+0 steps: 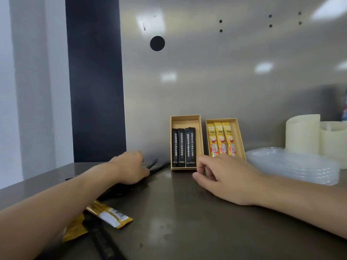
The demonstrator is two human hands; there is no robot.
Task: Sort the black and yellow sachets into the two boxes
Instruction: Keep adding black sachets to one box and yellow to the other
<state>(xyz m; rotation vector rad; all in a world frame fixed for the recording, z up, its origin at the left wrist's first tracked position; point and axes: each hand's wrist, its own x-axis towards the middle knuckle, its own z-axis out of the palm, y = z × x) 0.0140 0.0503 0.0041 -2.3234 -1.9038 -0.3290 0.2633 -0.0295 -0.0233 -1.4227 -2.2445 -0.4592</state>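
Tan cardboard twice over: left box (185,122) and right box (237,136) side by side on the steel counter (187,212), backs to the steel wall. In the left box, four black sachets (184,147) lengthwise; in the right box, three yellow sachets (221,139), print up. Left of the boxes, left hand (129,167), palm down. Clasps loose black sachets (155,164) between thumb and bent fingers, with their ends poking out toward the left box. Just in front of both boxes, right hand (223,177), resting on the counter. Curls its fingers loosely inward and carries nothing visible. Near the front edge, by the left forearm, a yellow sachet (112,214) lying barcode side up, a second yellow one (75,229) partly under the arm, and a lone black sachet (105,243) beside it. Off to the right, stacked clear plastic lids (293,166) and cream cylinders (302,134).
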